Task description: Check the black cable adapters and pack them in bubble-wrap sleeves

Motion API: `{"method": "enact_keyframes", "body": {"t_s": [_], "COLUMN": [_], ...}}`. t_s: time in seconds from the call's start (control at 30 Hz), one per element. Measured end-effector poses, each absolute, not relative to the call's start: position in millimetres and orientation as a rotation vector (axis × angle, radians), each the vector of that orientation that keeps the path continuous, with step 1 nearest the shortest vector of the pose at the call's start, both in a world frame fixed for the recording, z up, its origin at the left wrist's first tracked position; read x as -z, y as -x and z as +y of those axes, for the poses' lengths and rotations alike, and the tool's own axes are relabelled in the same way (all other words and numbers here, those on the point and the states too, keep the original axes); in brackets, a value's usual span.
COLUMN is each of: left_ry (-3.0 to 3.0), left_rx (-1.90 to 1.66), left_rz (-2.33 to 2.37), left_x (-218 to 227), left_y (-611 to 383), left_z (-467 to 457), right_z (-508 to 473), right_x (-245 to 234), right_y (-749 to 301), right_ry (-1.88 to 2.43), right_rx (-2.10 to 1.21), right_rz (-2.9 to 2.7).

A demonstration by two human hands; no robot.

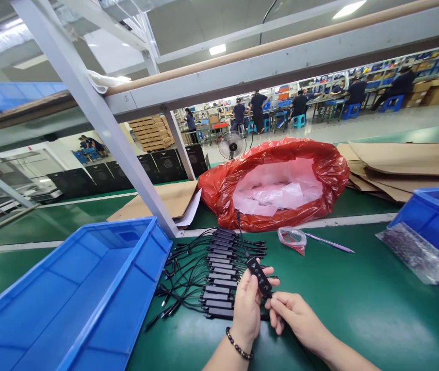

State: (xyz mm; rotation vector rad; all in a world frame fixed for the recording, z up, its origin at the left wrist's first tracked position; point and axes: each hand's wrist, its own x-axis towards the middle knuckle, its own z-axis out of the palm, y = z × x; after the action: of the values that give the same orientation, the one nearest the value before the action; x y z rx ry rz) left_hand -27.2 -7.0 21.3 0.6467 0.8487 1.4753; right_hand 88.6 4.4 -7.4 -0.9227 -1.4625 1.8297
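Observation:
My left hand (248,299) is wrapped round a black inline controller (259,276) with round buttons and white markings on its face. A thin black cable (241,232) rises from the controller's upper end. At its lower end, the fingertips of my right hand (291,312) pinch the black cable end, which they mostly cover. Just left of my hands, a row of similar dark controllers (219,275) lies side by side on the green table. Their black cables (180,286) spread out to the left and right, some with plugs showing.
Blue bins stand at the left (99,268) and right (436,211). A red bag (219,193) holding clear plastic bags sits behind the controllers. Nearby lie a tape roll in plastic (292,238), a pen (329,243) and a clear packet (420,252). A metal post (114,134) rises at the left.

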Motion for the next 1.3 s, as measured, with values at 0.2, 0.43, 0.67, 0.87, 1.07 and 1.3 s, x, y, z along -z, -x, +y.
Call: {"method": "enact_keyframes", "body": {"t_s": [0.2,0.43,0.67,0.87,1.07,1.3], "left_ry": [-0.682,-0.676,-0.68,-0.623,-0.529,-0.548], "left_rx": [-1.474,-1.47,-1.478,-1.487,-1.518,-1.527], "left_rz": [0.839,0.847,0.851,0.862,0.984,1.113], "left_x": [-14.8,-13.9,-15.3,-13.4,-18.9,-21.6], "left_y": [27.2,28.7,29.1,27.4,24.4,24.7], "left_z": [-6.4,-5.4,-6.4,-5.7,-4.4,-0.9], "right_z": [3.1,-0.9,-0.3,-2.0,-3.7,-5.2], "right_x": [6.5,5.2,6.1,3.2,4.7,8.3], "right_y": [-88.9,-88.4,-87.7,-88.4,-87.2,-86.8], "right_ry": [1.02,1.017,1.029,1.027,0.999,1.013], "right_rx": [-1.507,-1.52,-1.503,-1.444,-1.486,-1.587], "right_rz": [-1.735,-1.776,-1.818,-1.865,-1.896,-1.839]}}
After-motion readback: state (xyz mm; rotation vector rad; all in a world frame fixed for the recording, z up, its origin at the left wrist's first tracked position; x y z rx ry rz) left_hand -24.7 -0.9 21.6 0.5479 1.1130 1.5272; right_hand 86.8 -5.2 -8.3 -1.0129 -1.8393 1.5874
